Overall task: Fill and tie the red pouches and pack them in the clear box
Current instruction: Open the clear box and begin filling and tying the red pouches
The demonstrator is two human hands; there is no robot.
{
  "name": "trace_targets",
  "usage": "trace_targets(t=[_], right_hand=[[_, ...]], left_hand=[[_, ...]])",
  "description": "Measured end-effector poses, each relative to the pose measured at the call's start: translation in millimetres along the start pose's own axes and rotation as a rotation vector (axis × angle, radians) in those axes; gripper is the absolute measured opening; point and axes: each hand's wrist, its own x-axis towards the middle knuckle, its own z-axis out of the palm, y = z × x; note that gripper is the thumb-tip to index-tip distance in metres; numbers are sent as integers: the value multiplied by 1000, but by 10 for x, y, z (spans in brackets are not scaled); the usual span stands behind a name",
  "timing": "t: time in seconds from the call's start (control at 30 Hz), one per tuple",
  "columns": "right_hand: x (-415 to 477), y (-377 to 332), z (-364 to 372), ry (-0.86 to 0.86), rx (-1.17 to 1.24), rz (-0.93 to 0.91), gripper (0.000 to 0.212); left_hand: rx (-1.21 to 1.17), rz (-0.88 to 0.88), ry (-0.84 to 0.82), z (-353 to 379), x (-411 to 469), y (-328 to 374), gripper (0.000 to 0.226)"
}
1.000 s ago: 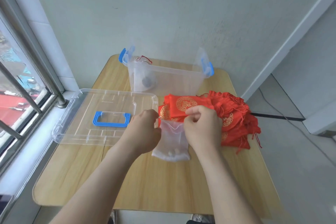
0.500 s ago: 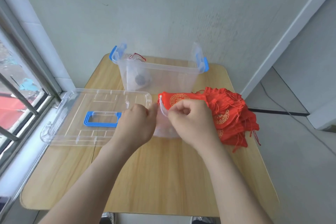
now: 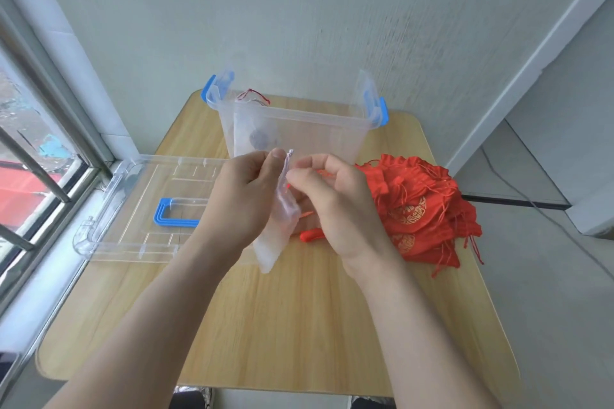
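Note:
Between my hands hangs a sheer white mesh pouch (image 3: 277,229), lifted off the table, its drawn top sticking up. My left hand (image 3: 244,196) pinches the pouch near its neck. My right hand (image 3: 335,206) pinches the drawstring at the neck from the other side. A heap of red pouches with gold emblems (image 3: 422,209) lies on the table just right of my right hand. The clear box (image 3: 332,129) with blue latches stands at the table's far edge; one white pouch with a red cord (image 3: 249,126) leans inside at its left end.
The box's clear lid (image 3: 146,206) with a blue handle lies flat on the left, reaching the window sill. A window with metal bars (image 3: 30,176) runs along the left. The wooden table (image 3: 299,325) ends near my body; a black cable (image 3: 515,202) crosses the floor on the right.
The white pouch has risen off the table and now hangs edge-on between my hands. Both hands moved up and closer together at its neck. The camera has tilted up.

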Motion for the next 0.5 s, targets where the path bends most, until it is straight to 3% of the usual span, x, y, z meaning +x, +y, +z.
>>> trace_targets(t=[0.5], right_hand=[[217, 129, 36, 200, 198, -22, 19]], left_hand=[[112, 75, -121, -155, -31, -8, 60]])
